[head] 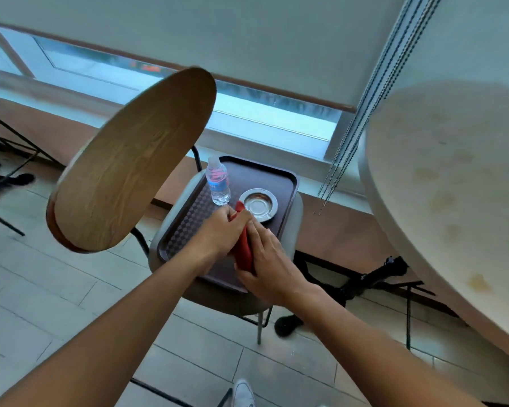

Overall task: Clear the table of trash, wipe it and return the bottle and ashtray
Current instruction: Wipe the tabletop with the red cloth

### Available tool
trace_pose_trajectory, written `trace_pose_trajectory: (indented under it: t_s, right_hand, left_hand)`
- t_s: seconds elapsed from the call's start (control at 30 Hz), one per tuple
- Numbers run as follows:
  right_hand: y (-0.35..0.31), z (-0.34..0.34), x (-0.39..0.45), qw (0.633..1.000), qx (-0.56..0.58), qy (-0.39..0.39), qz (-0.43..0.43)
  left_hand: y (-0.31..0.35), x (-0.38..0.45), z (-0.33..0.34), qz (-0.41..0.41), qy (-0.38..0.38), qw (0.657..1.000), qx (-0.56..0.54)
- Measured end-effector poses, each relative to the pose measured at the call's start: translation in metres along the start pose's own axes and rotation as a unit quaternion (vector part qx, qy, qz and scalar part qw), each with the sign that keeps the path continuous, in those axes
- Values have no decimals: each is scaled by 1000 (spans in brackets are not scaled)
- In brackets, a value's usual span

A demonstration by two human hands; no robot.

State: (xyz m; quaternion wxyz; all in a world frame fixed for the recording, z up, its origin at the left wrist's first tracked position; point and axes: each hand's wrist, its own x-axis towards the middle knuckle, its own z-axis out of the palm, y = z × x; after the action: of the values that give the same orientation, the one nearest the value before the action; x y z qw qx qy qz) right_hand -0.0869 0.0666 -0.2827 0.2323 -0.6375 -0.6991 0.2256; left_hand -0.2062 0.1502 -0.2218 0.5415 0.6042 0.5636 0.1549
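A red cloth (244,251) is held between both hands above a dark brown tray (279,179) that lies on a chair seat. My left hand (221,233) grips the cloth's upper end. My right hand (269,267) holds its lower part from the right side. On the tray a clear water bottle (218,183) stands upright at the far left. A round metal ashtray (258,204) sits just right of it, close to the cloth's tip. The white round table (453,201) with yellowish stains fills the right side of the view.
The chair's wooden backrest (130,163) rises at the left of the tray. Bead chains (353,130) of a roller blind hang between the chair and the table. Black table legs (376,280) stand on the tiled floor, and my white shoe (243,395) shows at the bottom edge.
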Motion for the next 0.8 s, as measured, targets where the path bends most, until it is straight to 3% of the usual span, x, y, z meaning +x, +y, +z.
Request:
trace_pose_trajectory:
  t_s: [0.17, 0.43, 0.6, 0.8]
  right_hand:
    - [-35, -58, -13, 999, 4, 40, 9]
    - [-86, -169, -50, 993, -41, 112, 3]
    - [-95, -224, -78, 983, -44, 176, 19]
    - [-76, -277, -128, 974, -71, 206, 67]
  left_hand:
    - [60, -33, -7, 69, 7, 996, 56]
    - [162, -91, -3, 176, 7, 983, 47]
    - [222, -124, 19, 244, 0, 969, 42]
    - [265, -150, 76, 279, -62, 958, 34]
